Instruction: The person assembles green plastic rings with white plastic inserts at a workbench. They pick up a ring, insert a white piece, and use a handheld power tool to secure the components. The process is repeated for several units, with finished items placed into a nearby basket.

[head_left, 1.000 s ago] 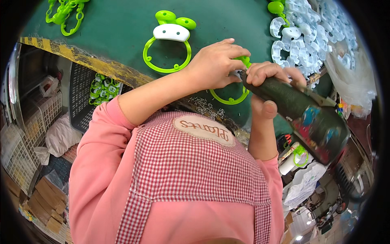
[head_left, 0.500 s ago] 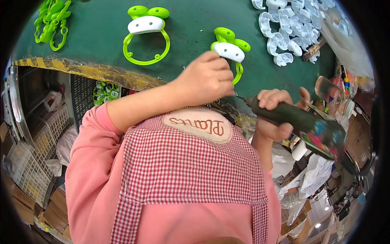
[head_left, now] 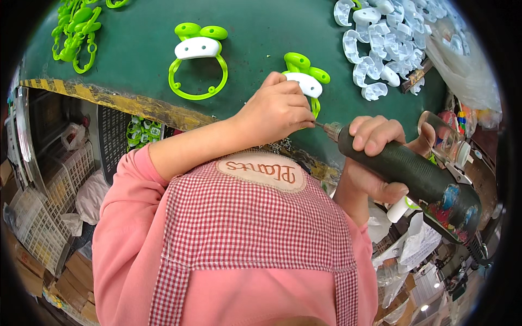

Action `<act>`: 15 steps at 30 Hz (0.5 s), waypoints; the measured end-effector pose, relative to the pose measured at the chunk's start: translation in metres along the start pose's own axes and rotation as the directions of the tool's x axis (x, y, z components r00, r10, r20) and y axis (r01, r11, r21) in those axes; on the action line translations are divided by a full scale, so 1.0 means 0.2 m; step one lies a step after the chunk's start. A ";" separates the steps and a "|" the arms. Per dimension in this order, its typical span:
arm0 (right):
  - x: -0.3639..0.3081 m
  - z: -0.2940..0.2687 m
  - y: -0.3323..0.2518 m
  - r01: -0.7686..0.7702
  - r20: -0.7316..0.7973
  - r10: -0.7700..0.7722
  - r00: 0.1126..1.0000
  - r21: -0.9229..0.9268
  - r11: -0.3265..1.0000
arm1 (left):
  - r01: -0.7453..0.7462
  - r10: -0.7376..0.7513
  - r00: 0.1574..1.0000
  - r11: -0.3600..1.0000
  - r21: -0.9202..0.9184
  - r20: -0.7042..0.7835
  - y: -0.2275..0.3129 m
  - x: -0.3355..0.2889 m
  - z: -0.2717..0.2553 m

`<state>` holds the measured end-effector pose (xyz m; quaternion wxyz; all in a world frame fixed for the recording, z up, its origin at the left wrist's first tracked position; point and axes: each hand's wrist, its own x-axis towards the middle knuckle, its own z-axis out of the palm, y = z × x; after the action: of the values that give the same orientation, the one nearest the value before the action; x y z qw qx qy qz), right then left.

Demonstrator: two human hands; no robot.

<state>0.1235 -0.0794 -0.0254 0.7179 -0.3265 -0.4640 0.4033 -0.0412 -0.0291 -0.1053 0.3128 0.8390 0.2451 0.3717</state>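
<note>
My right hand (head_left: 375,157) grips the black body of an electric screwdriver (head_left: 408,168), its bit reaching left. My left hand (head_left: 278,106) is closed, fingers pressed together at the bit's tip; anything small between them is hidden. Just beyond that hand lies a green plastic ring with two ear-like lobes and a white curved piece (head_left: 306,85), partly covered by the fingers. A second green ring with the same white piece (head_left: 197,49) rests to its left, fully visible. Small metal screws (head_left: 281,145) show below my left wrist, at the table edge.
Several pale blue-white curved plastic parts (head_left: 375,49) are heaped at the far right beside a clear plastic bag (head_left: 467,70). Green parts (head_left: 76,32) pile at the far left. The green table (head_left: 136,60) has a worn yellow-striped edge. Crates (head_left: 49,206) stand below left.
My right hand has turned the screwdriver slightly, and its bit now meets my left fingertips. My left hand stays closed in nearly the same spot. The table things appear shifted slightly in view.
</note>
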 end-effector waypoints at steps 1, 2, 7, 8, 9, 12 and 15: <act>0.01 0.00 0.01 0.002 -0.001 -0.002 1.000 0.008 1.000 | 0.011 -0.012 1.000 0.999 0.032 0.025 0.00 0.00 -0.01; 0.03 0.00 0.02 0.006 -0.002 -0.006 1.000 0.013 1.000 | 0.015 -0.018 0.999 0.998 0.066 0.046 0.00 0.01 -0.02; 0.15 0.01 0.12 0.139 -0.005 -0.141 0.990 -0.120 0.983 | 0.111 -0.090 0.993 0.946 0.303 -0.080 -0.05 0.14 -0.05; 0.17 0.01 0.12 0.139 0.001 -0.141 0.990 -0.170 0.976 | 0.104 -0.098 0.994 0.967 0.232 -0.037 -0.11 0.13 -0.05; 0.20 0.01 0.13 0.144 0.010 -0.145 0.989 -0.217 0.966 | 0.100 -0.102 0.995 0.982 0.158 0.007 -0.14 0.12 -0.05; 0.22 0.00 0.19 0.082 0.075 -0.070 0.995 -0.162 0.983 | 0.153 -0.155 0.988 0.979 0.131 0.010 -0.14 0.10 -0.03; 0.21 -0.01 0.21 0.005 0.098 0.036 0.995 -0.381 0.925 | 0.169 -0.171 0.985 0.978 0.120 0.006 -0.15 0.09 -0.03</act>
<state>0.1234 -0.0235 -0.0437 0.6127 -0.4419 -0.5674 0.3276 -0.0397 0.0054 -0.1156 0.2949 0.8352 0.3351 0.3213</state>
